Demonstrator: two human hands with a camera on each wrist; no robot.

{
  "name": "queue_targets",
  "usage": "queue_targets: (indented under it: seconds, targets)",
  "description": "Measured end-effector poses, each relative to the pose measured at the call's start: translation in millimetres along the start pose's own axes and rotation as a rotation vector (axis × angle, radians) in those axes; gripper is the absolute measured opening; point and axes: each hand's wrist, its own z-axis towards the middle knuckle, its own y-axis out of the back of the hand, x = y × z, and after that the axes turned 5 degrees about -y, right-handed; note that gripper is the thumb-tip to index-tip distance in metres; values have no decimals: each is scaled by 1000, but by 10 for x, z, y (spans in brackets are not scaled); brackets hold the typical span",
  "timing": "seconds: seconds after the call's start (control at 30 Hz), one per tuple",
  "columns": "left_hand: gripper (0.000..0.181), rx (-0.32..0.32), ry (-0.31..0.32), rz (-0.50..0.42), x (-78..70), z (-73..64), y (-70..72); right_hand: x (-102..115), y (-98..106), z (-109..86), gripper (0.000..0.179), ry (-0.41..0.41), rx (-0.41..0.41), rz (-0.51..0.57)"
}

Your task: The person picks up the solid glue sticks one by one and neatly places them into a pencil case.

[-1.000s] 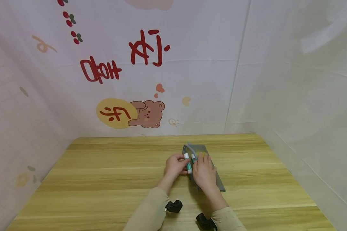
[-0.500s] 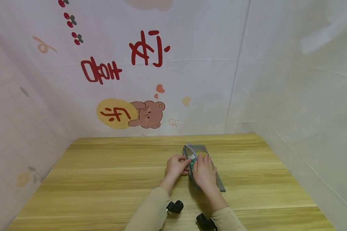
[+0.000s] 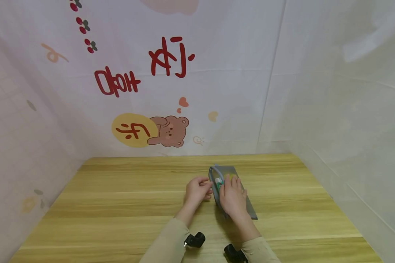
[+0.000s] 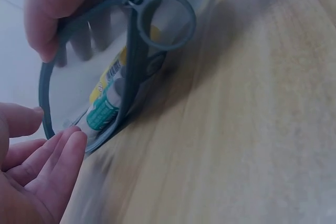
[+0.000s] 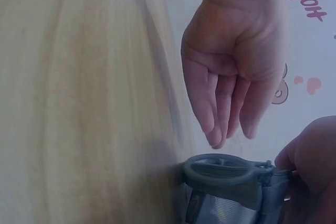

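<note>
A grey zippered pouch [image 3: 251, 211] with see-through walls stands on the table, its mouth gaping to the left. My right hand [image 3: 232, 195] grips its upper side; in the left wrist view, the thumb is at the rim and fingers show through the wall. Inside lies a green-and-white glue stick [image 4: 103, 109], beside a yellow thing with a barcode [image 4: 111, 73], its kind unclear. My left hand [image 3: 195, 191] is just left of the mouth, fingers loosely extended and holding nothing; whether its fingertips touch the rim I cannot tell.
The wood-grain table [image 3: 135, 204] extends around the pouch. A white printed cloth [image 3: 233, 91] hangs behind and along both sides. Black wrist devices [image 3: 195, 240] sit at both cuffs. A zipper pull ring [image 4: 167, 22] hangs at the pouch's corner.
My left hand had a green-and-white glue stick at the pouch's mouth, slid it inside and let go. It has since drawn back slightly left. The right hand keeps its place on the pouch.
</note>
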Motion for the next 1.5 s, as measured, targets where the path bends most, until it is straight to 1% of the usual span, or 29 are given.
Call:
queue_targets:
  seconds: [0.1,0.37,0.53,0.77,0.97,1.23,1.33,1.4,1.5]
  targets:
    - [34,-17,-14,-10,-8,-31,31,-11,-10,7,48,17,10,1]
    - [34,-37,-28,-20,-28,-66,113,-40,-37,11,51,38,78,-13]
    - [34,-41,-50,-14,-23,-78,181,-26,-36,-6,49,49,122,-34]
    - [35,-40,-66,7,-32,-90,299,-30,-32,-19,42,75,149,-68]
    - [34,-37,-73,87,-22,-105,436,-52,-5,-24,42,100,180,-78]
    - [33,-16,-112,194,12,-151,616,-103,9,-22,44,117,199,-88]
    - [33,-8,-144,231,12,-175,667,-120,17,-24,44,118,201,-86]
    - [32,-9,-176,277,14,-191,701,-131,26,-28,44,119,203,-83]
    - [30,-21,-238,379,20,-210,756,-149,50,-32,44,121,206,-70]
